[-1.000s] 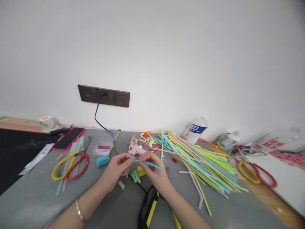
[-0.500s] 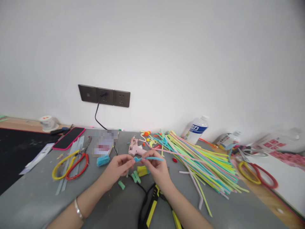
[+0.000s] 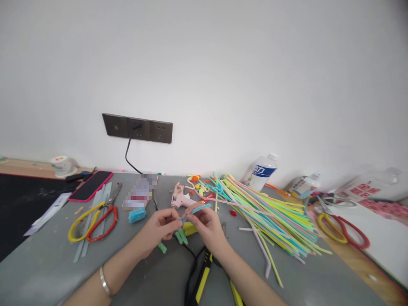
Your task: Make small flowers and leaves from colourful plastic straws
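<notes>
Both my hands meet over the grey table [image 3: 41, 272], pinching one blue pipe cleaner [image 3: 200, 208]. My left hand [image 3: 159, 229] grips its near end between thumb and fingers. My right hand [image 3: 205, 225] holds it a little further along, and the free end sticks up to the right. Small green rolled pieces [image 3: 181, 236] and a yellow piece [image 3: 189, 228] lie just below my fingers. A pink glue gun [image 3: 179, 199] rests behind them.
A big pile of coloured pipe cleaners [image 3: 270, 212] spreads to the right. Red-and-yellow scissors [image 3: 95, 219], a phone [image 3: 91, 185] and a blue fuzzy piece [image 3: 137, 215] lie left. Yellow-handled pliers [image 3: 204, 276] and a black cable sit near me. A bottle [image 3: 263, 172] stands by the wall.
My hands have drawn closer together. The blue pipe cleaner's free end has swung from pointing down-right to pointing up-right.
</notes>
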`<action>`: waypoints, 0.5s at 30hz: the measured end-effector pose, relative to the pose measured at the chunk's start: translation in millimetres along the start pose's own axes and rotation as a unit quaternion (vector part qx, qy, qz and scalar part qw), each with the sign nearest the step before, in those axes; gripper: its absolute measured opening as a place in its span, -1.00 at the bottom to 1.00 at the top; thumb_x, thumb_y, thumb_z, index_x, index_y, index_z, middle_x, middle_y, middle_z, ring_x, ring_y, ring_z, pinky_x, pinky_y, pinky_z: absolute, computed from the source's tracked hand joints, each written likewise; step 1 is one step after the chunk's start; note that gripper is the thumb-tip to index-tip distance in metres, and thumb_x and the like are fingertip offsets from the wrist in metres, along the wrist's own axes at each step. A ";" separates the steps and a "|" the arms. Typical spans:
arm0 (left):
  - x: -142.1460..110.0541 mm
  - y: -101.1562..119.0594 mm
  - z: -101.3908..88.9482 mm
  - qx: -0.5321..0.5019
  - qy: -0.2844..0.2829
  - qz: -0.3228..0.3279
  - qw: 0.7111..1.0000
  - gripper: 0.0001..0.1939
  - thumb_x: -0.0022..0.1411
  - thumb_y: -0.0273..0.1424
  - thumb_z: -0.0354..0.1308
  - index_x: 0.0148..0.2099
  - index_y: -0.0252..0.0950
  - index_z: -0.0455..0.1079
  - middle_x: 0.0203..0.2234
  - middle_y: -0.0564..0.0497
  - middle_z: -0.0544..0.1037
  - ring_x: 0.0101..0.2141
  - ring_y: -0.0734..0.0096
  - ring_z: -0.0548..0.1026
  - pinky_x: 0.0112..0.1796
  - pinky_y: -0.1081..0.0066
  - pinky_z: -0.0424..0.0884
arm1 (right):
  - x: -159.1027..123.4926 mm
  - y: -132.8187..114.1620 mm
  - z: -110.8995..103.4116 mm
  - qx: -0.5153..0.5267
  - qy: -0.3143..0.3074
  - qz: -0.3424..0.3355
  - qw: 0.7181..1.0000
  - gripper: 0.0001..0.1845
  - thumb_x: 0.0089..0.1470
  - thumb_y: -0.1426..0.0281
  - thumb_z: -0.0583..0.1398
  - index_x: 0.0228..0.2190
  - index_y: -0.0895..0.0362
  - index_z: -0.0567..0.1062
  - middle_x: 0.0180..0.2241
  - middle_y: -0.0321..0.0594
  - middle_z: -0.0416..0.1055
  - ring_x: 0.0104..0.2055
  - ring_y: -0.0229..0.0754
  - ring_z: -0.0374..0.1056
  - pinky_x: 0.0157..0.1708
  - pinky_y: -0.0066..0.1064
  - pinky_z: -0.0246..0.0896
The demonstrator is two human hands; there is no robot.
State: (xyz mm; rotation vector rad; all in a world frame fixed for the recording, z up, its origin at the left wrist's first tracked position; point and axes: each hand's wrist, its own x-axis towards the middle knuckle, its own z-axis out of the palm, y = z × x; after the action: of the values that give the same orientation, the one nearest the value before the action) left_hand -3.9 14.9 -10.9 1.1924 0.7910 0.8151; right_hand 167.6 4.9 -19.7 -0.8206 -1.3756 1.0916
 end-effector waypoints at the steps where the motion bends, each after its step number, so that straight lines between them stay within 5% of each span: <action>1: 0.0 0.4 -0.8 0.027 -0.006 0.008 1.000 -0.59 0.06 -0.11 0.31 -0.50 -0.31 0.27 -0.63 0.20 0.16 -0.61 0.62 0.05 -0.60 0.58 -0.01 | 0.6 0.7 -0.6 0.008 -0.002 0.012 1.000 -0.79 0.04 0.21 0.29 -0.42 0.09 0.49 -0.43 -0.23 0.47 -0.38 -0.18 0.41 -0.33 -0.36 0.34; 9: 3.3 -1.7 -2.1 0.024 0.053 0.015 0.998 -0.63 0.07 -0.10 0.29 -0.39 -0.34 0.40 -0.61 0.16 0.27 -0.64 0.62 0.15 -0.61 0.56 0.09 | 4.3 -4.1 -1.7 0.069 0.024 0.036 0.997 -0.76 -0.01 0.22 0.33 -0.45 0.07 0.42 -0.41 -0.26 0.48 -0.41 -0.18 0.45 -0.31 -0.31 0.41; 15: 3.5 -3.3 3.3 -0.048 0.096 0.009 0.994 -0.59 -0.02 -0.09 0.36 -0.48 -0.36 0.38 -0.65 0.13 0.29 -0.63 0.61 0.15 -0.64 0.58 0.09 | 1.1 -2.3 1.6 0.015 0.005 -0.047 0.999 -0.85 0.04 0.35 0.29 -0.45 0.09 0.41 -0.38 -0.24 0.43 -0.31 -0.19 0.40 -0.29 -0.37 0.35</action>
State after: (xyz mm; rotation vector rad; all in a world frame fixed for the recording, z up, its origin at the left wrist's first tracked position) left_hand 1.0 15.9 -13.8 1.0472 0.8878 0.9830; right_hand 166.1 4.9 -17.1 -0.7315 -1.3724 1.0312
